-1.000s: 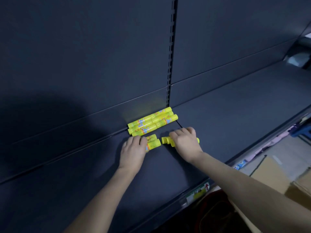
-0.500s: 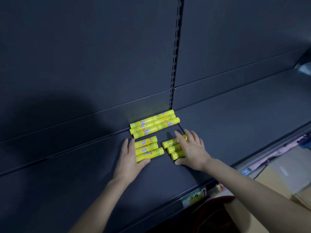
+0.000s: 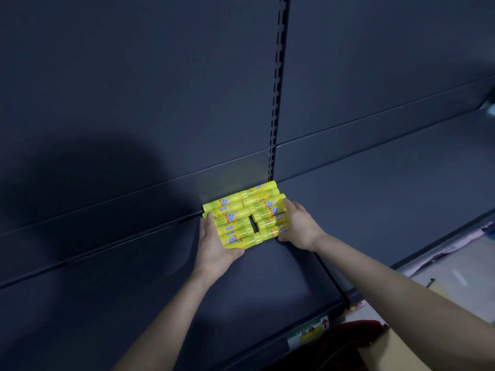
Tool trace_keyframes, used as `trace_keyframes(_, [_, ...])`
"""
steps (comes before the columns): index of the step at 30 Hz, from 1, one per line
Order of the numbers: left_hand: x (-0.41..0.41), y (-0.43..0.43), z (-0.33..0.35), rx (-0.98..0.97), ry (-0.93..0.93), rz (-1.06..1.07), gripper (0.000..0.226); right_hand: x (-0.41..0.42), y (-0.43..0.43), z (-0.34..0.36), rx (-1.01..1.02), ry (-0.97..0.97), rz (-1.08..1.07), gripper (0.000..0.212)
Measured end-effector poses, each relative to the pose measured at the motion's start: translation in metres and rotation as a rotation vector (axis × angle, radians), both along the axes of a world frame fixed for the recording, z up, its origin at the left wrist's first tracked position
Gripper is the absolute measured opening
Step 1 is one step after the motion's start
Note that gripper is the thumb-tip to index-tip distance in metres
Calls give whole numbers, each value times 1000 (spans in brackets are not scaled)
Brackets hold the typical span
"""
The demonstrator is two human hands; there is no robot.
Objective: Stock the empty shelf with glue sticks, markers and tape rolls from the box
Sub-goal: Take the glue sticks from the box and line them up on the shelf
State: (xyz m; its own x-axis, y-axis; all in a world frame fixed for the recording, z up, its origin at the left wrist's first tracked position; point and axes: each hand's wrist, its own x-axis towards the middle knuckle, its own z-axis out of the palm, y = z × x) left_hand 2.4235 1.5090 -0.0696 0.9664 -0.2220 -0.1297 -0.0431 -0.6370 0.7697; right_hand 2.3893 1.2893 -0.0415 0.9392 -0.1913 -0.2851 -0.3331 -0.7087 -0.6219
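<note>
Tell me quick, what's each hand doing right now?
Left hand: open, pressing the glue sticks from the left.
Right hand: open, pressing them from the right.

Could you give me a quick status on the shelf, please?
Left hand and right hand open, pressing glue sticks together on shelf. Nothing blocking.

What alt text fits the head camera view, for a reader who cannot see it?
The left hand and right hand press a block of yellow glue sticks together from either side at the back of a dark shelf. A small gap shows in the block's middle.
</note>
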Motion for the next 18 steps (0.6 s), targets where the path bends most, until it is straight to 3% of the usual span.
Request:
trace_keyframes(8, [0, -5, 2, -29, 38, -16, 125, 15, -7, 11, 47, 130, 106, 104])
trace_keyframes(11, [-1, -6, 4, -41, 35, -17, 124, 16, -8, 11, 102, 121, 112, 102])
trace_keyframes(15, [-1, -6, 3, -51, 18, -13, 122, 17, -14, 6, 358, 51, 93, 76])
trace_keyframes(18, [-1, -5, 3, -68, 47, -9, 126, 20, -17, 10, 508, 30, -62, 84])
